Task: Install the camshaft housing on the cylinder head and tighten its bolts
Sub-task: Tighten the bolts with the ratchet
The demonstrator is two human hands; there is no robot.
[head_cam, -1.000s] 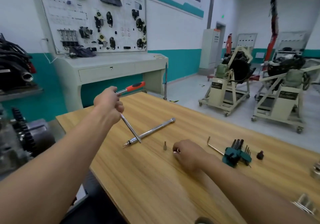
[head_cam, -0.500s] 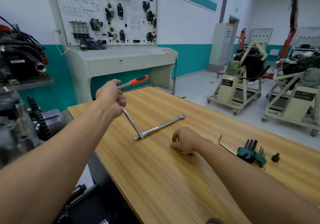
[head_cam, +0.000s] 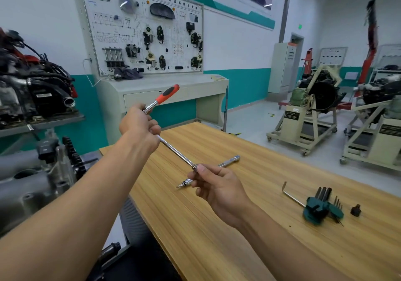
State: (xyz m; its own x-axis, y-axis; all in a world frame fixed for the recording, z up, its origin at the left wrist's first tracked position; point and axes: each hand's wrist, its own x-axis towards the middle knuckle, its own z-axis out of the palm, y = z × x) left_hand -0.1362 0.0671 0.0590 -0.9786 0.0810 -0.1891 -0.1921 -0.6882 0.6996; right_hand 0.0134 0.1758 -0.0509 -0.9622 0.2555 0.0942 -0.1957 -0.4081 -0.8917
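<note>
Centre frame, above the wooden tabletop [head_cam: 271, 183], the left hand [head_cam: 138, 128] has its grip clamped on an orange-handled ratchet [head_cam: 168, 95]. The right hand [head_cam: 217, 187], down on the wood a second ago, now grips the bit-tipped extension bar [head_cam: 230, 160] beside the ratchet's shaft. Likely the tool is being assembled; the engine [head_cam: 32, 183] waits untouched at the left edge.
</note>
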